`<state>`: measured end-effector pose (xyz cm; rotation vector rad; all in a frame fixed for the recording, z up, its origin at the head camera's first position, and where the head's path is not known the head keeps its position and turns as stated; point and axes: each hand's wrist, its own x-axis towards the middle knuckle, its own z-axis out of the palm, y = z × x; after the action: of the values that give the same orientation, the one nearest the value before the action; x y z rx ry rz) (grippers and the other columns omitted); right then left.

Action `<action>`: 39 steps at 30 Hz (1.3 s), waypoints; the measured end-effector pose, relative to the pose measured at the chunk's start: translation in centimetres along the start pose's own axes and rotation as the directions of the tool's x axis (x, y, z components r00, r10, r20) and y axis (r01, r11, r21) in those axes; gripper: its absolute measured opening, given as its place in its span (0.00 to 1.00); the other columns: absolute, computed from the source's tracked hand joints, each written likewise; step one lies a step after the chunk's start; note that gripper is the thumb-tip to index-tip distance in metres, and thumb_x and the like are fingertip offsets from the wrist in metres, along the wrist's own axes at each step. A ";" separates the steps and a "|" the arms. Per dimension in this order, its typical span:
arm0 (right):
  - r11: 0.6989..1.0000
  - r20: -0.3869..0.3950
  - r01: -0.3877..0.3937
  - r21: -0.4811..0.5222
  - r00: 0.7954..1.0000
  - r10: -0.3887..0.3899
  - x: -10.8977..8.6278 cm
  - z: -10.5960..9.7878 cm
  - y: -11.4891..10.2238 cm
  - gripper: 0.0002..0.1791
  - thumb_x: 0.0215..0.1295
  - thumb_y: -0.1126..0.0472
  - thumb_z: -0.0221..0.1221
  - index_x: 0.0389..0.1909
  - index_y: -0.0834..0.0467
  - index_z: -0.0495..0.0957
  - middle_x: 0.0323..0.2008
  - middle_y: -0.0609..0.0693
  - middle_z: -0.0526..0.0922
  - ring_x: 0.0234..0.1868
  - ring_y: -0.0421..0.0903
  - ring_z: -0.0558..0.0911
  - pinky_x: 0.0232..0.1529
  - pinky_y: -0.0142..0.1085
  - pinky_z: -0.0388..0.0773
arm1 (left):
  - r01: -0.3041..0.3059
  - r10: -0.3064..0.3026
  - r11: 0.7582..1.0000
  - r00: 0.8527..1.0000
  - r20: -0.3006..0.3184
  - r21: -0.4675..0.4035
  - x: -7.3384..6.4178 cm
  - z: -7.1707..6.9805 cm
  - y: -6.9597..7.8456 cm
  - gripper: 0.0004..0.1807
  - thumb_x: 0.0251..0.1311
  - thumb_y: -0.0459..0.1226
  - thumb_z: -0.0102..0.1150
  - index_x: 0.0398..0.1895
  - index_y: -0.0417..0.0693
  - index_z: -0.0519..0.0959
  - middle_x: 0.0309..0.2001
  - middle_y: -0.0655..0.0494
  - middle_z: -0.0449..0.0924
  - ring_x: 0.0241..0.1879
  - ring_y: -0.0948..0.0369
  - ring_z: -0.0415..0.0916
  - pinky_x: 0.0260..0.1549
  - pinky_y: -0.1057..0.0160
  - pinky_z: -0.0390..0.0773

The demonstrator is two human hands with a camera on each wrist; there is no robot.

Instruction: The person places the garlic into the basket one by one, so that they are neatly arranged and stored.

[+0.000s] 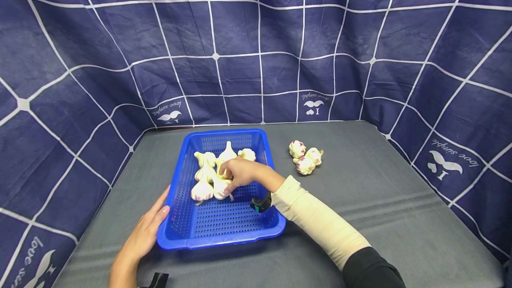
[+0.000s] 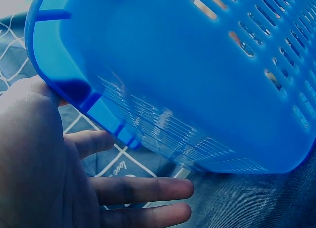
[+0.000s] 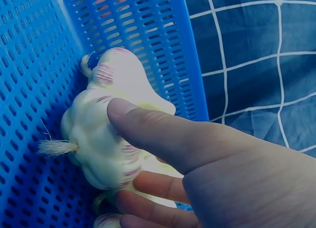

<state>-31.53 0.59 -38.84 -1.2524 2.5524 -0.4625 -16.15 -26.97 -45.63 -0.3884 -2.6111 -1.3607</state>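
A blue plastic basket (image 1: pixel 219 241) with slotted walls holds several garlic bulbs (image 1: pixel 202 191), white with purple streaks, grouped in its left and far part. My right hand (image 1: pixel 242 172) reaches in over the basket's right side and grips one garlic bulb (image 3: pixel 96 139). Its thumb lies on top of that bulb and its fingers bend along the side, as the right wrist view shows. Against the outside of the basket's left rim rests my left hand (image 1: pixel 145 230). Straight, spread fingers (image 2: pixel 148 189) show below the rim in the left wrist view.
Three more garlic bulbs (image 1: pixel 306 159) lie close together on the grey tabletop (image 1: pixel 380 181), right of the basket. A dark blue curtain (image 1: pixel 280 30) with white lines hangs behind the table and along both sides.
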 end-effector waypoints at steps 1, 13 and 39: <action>1.000 -0.002 0.000 0.002 1.000 0.000 0.0 0.0 0.0 0.28 0.50 0.53 0.76 0.51 0.60 0.79 0.38 0.51 0.87 0.40 0.41 0.81 0.47 0.33 0.74 | -0.001 0.001 1.000 1.000 0.000 0.000 0.0 0.0 0.0 0.28 0.78 0.41 0.36 0.79 0.52 0.53 0.72 0.37 0.58 0.59 0.89 0.50 0.53 0.86 0.51; 1.000 -0.042 0.006 0.018 0.999 -0.005 0.1 -0.2 0.2 0.25 0.57 0.54 0.72 0.53 0.61 0.79 0.39 0.53 0.86 0.40 0.43 0.83 0.45 0.32 0.76 | -0.037 0.037 0.999 0.999 -0.009 -0.001 0.0 0.1 -0.2 0.28 0.78 0.39 0.37 0.78 0.48 0.54 0.72 0.35 0.59 0.61 0.89 0.50 0.54 0.86 0.51; 0.959 -0.351 0.076 0.273 0.936 0.025 -5.7 -4.8 3.7 0.24 0.59 0.57 0.70 0.54 0.63 0.78 0.41 0.57 0.85 0.37 0.44 0.84 0.45 0.40 0.81 | 0.008 -0.007 0.999 1.000 -0.026 0.035 0.0 -0.1 0.1 0.28 0.77 0.41 0.39 0.78 0.52 0.56 0.71 0.37 0.61 0.59 0.87 0.50 0.53 0.85 0.51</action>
<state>-32.57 8.13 -35.36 -1.1848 2.6220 -1.1073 -16.13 -26.95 -45.51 -0.3536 -2.6139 -1.3121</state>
